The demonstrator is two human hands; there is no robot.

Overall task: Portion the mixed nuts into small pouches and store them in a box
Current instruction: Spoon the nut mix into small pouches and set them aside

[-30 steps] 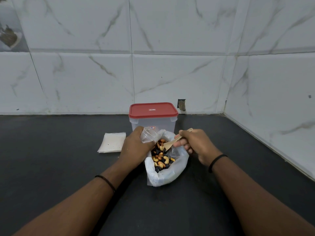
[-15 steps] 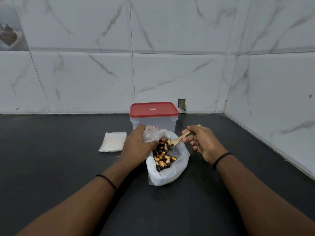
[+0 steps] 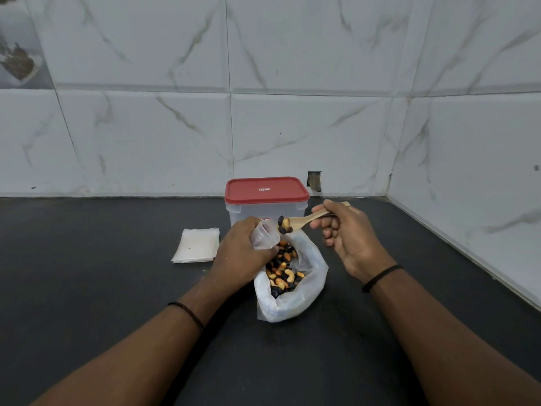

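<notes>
Your left hand (image 3: 240,253) grips a small pouch (image 3: 265,234), mouth open. Your right hand (image 3: 348,232) pinches a wooden spoon (image 3: 304,219) loaded with nuts (image 3: 284,224) just right of it.

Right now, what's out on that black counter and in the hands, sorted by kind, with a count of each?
Lidded boxes: 1, red-lidded box
Big bags of mixed nuts: 1, nut bag
Small pouches in hand: 1, pouch in left hand
Wooden spoons: 1, spoon in right hand
Stacks of empty pouches: 1, pouch stack
Total: 5
</notes>
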